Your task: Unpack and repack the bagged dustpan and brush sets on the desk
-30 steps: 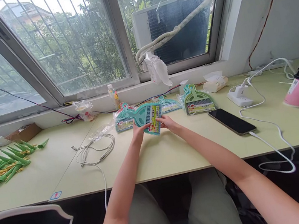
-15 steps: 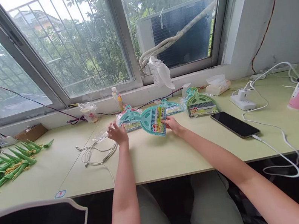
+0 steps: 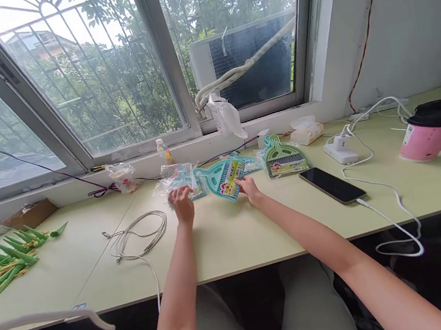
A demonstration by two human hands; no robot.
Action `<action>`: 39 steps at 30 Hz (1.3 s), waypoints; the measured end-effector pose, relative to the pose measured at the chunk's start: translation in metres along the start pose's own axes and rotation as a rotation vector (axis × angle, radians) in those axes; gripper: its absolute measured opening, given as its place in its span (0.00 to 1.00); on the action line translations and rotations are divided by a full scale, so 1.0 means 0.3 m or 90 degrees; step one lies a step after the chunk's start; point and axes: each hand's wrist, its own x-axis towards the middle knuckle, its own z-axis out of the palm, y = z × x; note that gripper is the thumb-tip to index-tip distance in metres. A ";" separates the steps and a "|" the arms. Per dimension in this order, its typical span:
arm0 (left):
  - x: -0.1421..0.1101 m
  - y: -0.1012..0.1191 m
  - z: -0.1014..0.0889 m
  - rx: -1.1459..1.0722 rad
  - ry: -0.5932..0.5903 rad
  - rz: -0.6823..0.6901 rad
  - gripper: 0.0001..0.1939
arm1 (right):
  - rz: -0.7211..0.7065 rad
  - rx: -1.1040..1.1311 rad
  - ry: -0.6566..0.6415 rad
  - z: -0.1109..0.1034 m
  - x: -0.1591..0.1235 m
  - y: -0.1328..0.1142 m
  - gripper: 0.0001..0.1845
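In my right hand (image 3: pixel 248 188) is a teal mini dustpan and brush set (image 3: pixel 219 178) with a printed yellow card, gripped at its card-side edge and tilted, its handle pointing left. My left hand (image 3: pixel 182 204) is at the front edge of another teal set in clear plastic (image 3: pixel 182 178), fingers apart and slightly curled over it; whether they press on the wrapper is hard to see. Behind the held set, a further blue-teal set (image 3: pixel 250 163) lies partly hidden. To the right lies a green set (image 3: pixel 287 158) with a dark-bristled brush.
A black phone (image 3: pixel 331 185) on a white cable lies right, near a power strip (image 3: pixel 340 151) and a pink cup (image 3: pixel 423 141). Left are a coiled cable (image 3: pixel 139 235) and green cone-shaped pieces (image 3: pixel 6 260). A small bottle (image 3: pixel 164 152) and tissue pack (image 3: pixel 307 132) stand along the window.
My left hand has moved right, onto the wrapped set, whose clear plastic now stands up more. My right hand still holds its set. The view has swung slightly right.
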 end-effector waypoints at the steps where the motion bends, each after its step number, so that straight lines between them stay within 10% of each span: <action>1: -0.006 0.006 0.011 0.012 -0.034 -0.003 0.23 | -0.005 0.003 0.015 -0.008 0.007 -0.004 0.04; 18: -0.001 -0.030 0.024 0.231 -0.176 -0.184 0.15 | -0.015 -0.135 -0.153 0.023 -0.005 0.017 0.04; 24: -0.005 -0.017 0.026 0.275 -0.139 -0.183 0.25 | -0.016 -0.132 -0.122 0.015 -0.002 0.000 0.05; 28: -0.014 -0.050 0.019 0.287 -0.169 -0.172 0.13 | 0.019 -0.104 -0.090 0.016 -0.016 -0.011 0.05; 39: -0.003 0.000 0.006 0.058 0.052 -0.183 0.13 | 0.054 -0.087 -0.131 0.036 -0.055 -0.034 0.04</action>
